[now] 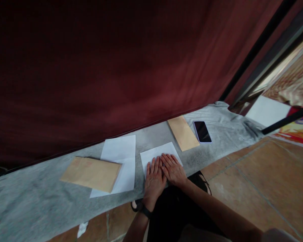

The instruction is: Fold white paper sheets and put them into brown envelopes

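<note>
A white sheet of paper [155, 152], seemingly folded, lies on the grey cloth in front of me. Flat on its near part rests my left hand [155, 178], fingers stretched out, with a dark watch on the wrist. My right hand [174, 170] lies beside it, also flat, its thumb side touching the left hand. Both palms press on the paper and hide its near edge. To the right is a brown envelope [183, 132]. On the left a second brown envelope [92, 173] partly covers a larger white sheet [126, 168].
A phone [202, 131] lies face up beyond the right envelope. The grey cloth [35, 198] covers a long, low surface along a dark red curtain [116, 84]. Black bars [257, 50] stand at the right. Crumpled white tissue [82, 229] lies on the tiled floor [262, 181].
</note>
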Available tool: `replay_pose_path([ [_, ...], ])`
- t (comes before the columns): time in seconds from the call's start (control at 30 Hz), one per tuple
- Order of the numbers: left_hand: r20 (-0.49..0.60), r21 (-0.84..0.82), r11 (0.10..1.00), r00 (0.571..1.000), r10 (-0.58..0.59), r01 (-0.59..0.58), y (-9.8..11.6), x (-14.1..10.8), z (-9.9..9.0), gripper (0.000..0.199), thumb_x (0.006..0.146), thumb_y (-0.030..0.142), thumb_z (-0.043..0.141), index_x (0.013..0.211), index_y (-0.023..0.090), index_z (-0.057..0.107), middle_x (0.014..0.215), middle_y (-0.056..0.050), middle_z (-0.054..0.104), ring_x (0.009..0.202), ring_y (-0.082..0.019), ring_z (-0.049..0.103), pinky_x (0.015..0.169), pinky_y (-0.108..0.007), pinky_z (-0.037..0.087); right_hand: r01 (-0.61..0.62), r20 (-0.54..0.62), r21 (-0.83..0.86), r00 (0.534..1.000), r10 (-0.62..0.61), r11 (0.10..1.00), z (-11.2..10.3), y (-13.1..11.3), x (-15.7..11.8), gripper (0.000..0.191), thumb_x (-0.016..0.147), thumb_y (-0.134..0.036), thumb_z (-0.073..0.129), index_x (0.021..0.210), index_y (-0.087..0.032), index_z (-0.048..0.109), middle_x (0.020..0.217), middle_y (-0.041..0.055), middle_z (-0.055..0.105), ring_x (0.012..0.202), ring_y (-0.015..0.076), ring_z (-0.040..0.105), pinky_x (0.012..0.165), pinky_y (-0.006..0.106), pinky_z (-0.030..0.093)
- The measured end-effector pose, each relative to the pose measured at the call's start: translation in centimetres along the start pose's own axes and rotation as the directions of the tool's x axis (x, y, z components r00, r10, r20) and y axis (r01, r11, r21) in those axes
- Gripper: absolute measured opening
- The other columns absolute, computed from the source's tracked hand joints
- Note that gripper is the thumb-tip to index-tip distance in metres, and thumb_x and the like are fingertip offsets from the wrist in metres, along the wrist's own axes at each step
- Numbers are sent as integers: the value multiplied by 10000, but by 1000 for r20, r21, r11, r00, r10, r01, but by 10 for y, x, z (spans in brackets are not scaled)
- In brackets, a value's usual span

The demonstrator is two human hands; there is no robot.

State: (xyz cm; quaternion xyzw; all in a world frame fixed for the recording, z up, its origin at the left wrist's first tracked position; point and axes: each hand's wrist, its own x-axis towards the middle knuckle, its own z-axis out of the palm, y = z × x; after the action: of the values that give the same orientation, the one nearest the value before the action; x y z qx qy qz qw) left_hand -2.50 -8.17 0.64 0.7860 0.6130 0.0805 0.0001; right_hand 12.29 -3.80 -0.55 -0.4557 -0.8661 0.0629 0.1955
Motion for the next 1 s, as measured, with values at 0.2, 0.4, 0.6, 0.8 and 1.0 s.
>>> replay_pose_path([
  [0.2,-16,32,999,1000,6,-5,0,0,3,610,989,316,408,1571,149,335,1646,-80,313,1540,-270,237,1259,-518,230,-11,-17,15,1000,11,1000,2,1,0,488,1054,-353,399,1492,-157,489,1540,90,491,1430,246,442,1220,449,301],
  [0.4,-30,28,1000,1000,10,-9,0,-1,7,621,968,314,447,1560,152,357,1635,-79,341,1534,-265,256,1255,-516,242,3,-29,28,1000,-3,1000,4,2,-2,482,1065,-342,380,1485,-136,492,1539,102,488,1435,245,434,1222,454,285],
  [0.6,-18,42,999,1000,-12,13,1,-2,8,599,1002,327,383,1574,160,327,1641,-55,330,1541,-242,236,1268,-496,206,7,-12,-5,1000,-7,1000,7,4,-3,495,1076,-344,331,1475,-107,503,1533,123,488,1447,253,419,1227,460,263],
  [0.8,43,51,998,999,-33,30,1,-1,9,588,1020,352,340,1578,167,318,1642,-57,337,1545,-228,221,1267,-484,200,-3,26,-21,1000,4,1000,8,5,-2,516,1080,-346,275,1505,-125,466,1561,108,451,1465,239,394,1230,455,255],
  [1.0,90,62,998,995,-34,29,2,1,8,585,1023,357,334,1572,155,325,1650,-84,317,1546,-243,213,1256,-500,199,48,63,-64,997,-44,997,7,10,-1,471,1066,-314,334,1478,-163,507,1550,121,466,1462,247,404,1208,470,298],
])
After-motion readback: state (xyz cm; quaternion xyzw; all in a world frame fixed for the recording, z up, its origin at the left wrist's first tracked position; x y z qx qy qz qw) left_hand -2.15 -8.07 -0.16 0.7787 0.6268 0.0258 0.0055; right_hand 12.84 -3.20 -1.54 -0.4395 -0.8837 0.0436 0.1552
